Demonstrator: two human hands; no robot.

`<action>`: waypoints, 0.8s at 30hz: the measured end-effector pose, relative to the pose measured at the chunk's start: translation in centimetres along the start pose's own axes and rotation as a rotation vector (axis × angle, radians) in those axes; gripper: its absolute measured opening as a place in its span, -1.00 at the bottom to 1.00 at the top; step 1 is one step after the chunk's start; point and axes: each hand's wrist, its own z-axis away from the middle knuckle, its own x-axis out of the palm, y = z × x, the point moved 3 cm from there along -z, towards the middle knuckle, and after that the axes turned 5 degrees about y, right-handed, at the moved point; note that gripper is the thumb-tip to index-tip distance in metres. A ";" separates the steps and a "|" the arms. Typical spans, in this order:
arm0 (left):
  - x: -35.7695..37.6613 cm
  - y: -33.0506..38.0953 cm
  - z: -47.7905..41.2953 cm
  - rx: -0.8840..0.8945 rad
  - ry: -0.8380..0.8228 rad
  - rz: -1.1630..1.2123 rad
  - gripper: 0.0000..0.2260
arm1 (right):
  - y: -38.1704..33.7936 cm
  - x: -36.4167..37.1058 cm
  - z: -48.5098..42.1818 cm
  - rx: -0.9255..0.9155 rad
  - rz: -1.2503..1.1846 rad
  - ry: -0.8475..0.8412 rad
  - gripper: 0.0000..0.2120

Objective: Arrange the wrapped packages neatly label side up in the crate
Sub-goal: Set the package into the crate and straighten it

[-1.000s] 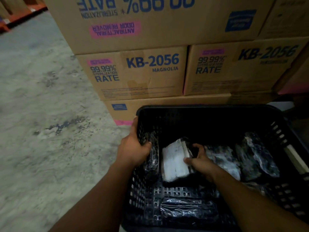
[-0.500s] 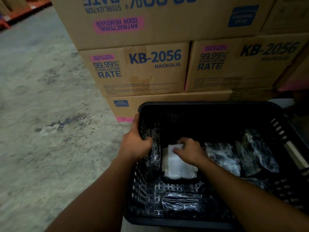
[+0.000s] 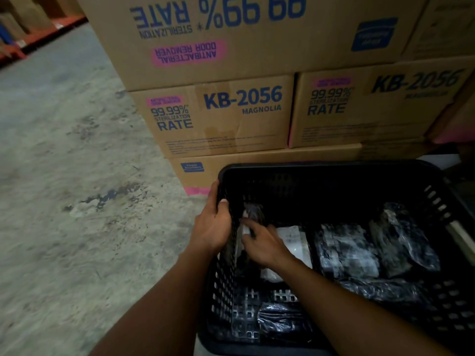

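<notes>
A black slotted plastic crate stands on the floor with several plastic-wrapped packages inside. My left hand grips the crate's left rim. My right hand is inside at the left wall, its fingers on a dark wrapped package that stands on edge against that wall. Beside it lies a package with its white label up, partly hidden by my wrist. Two dark packages lie further right, and another lies at the near left corner.
Stacked cardboard boxes marked KB-2056 rise directly behind the crate. Bare concrete floor stretches to the left. An orange rack base runs along the far left.
My right hand let go of the white-label package, now lying flat, and moved left onto the upright package at the crate's wall. My left hand has stayed on the rim.
</notes>
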 end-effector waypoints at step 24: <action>3.2 -3.4 3.9 -0.344 -0.155 0.422 -0.48 | 4.6 -7.0 1.0 0.119 -1.001 -0.109 -0.36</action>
